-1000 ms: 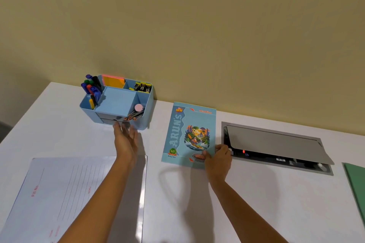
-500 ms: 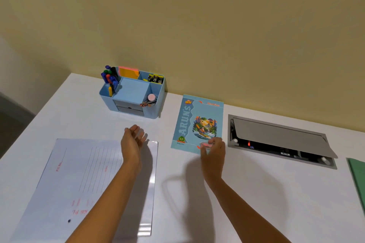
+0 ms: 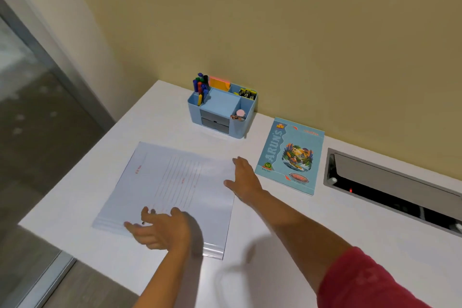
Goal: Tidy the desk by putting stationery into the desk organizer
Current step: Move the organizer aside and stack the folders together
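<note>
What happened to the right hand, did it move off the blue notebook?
Yes. The right hand moved left, away from the cable hatch: it has left the notebook and now touches the right edge of the file folder.

The light-blue desk organizer (image 3: pixel 243 129) stands upright at the far edge of the white tabletop (image 3: pixel 300 232). Coloured markers (image 3: pixel 200 85) stand in its back-left compartment, with an orange sticky-note pad (image 3: pixel 219 82) beside them. Black-and-yellow binder clips (image 3: pixel 247 94) fill the back-right compartment, and its front drawer (image 3: pixel 215 123) is closed.
</note>
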Tool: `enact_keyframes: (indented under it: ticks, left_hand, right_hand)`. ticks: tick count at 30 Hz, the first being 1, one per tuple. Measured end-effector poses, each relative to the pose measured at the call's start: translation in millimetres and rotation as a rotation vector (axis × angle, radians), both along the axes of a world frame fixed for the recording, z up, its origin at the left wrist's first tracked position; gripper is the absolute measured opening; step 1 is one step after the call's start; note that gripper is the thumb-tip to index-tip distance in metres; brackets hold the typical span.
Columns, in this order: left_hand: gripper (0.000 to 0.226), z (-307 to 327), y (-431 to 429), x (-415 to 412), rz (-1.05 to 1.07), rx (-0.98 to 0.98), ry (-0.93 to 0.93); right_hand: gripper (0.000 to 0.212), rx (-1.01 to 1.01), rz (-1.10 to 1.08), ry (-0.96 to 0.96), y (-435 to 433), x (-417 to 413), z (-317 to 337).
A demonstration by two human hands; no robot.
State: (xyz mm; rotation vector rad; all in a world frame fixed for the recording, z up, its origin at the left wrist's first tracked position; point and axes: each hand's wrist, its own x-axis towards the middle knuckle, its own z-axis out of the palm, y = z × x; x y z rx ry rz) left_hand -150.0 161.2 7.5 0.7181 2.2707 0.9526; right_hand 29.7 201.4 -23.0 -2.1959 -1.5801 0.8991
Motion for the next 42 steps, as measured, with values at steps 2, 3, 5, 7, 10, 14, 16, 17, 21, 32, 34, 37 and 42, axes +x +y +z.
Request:
enact_keyframes:
  ticks: [2, 3, 5, 7, 10, 14, 16, 17, 21, 32, 34, 37, 42]
  left_hand:
    - [0.069, -3, -6, -12, 0.063, -0.134, -0.081]
    - [0.071, -4, -9, -17, 0.069, -0.188, -0.137]
    - [0.074, -6, -13, -25, 0.065, -0.242, -0.220]
    - [0.075, -6, -16, -28, 0.050, -0.230, -0.230]
    - [0.074, -6, -18, -36, 0.107, -0.135, -0.333]
    - [0.051, -9, -29, -52, 0.058, -0.113, -0.492]
    - [0.039, -12, -36, -59, -0.057, -0.038, -0.485]
    - [0.037, -12, -38, -62, -0.109, 0.005, -0.494]
    - [0.032, 0, -40, -69, -0.263, 0.106, -0.546]
    - [0.029, 46, -33, -40, -0.688, 0.362, -0.555]
    - [0.030, 51, -34, -22, -0.769, 0.362, -0.599]
    - [0.039, 54, -41, 13, -0.884, 0.313, -0.680]
    - [0.050, 51, -66, 74, -1.075, 0.209, -0.680]
  right_hand:
    - [0.082, -0.051, 0.027, -0.016, 12, -1, 0]
    - [0.082, -0.062, 0.034, -0.042, 16, -3, 0]
    - [0.079, -0.067, 0.045, -0.120, 19, -5, -2]
    - [0.071, -0.055, 0.047, -0.205, 16, -9, -6]
    - [0.058, -0.025, 0.046, -0.305, 5, -14, -9]
    - [0.054, -0.034, -0.028, -0.233, -13, -16, -3]
    - [0.055, -0.055, -0.075, -0.170, -26, -14, 2]
    - [0.054, -0.064, -0.101, -0.118, -32, -12, 5]
    - [0.044, -0.064, -0.150, 0.040, -57, 2, 19]
    - [0.034, 0.111, -0.426, 0.422, -143, 52, 56]
    - [0.036, 0.162, -0.517, 0.434, -163, 65, 63]
    - [0.037, 0.216, -0.618, 0.422, -197, 87, 71]
    - [0.037, 0.261, -0.761, 0.346, -267, 124, 75]
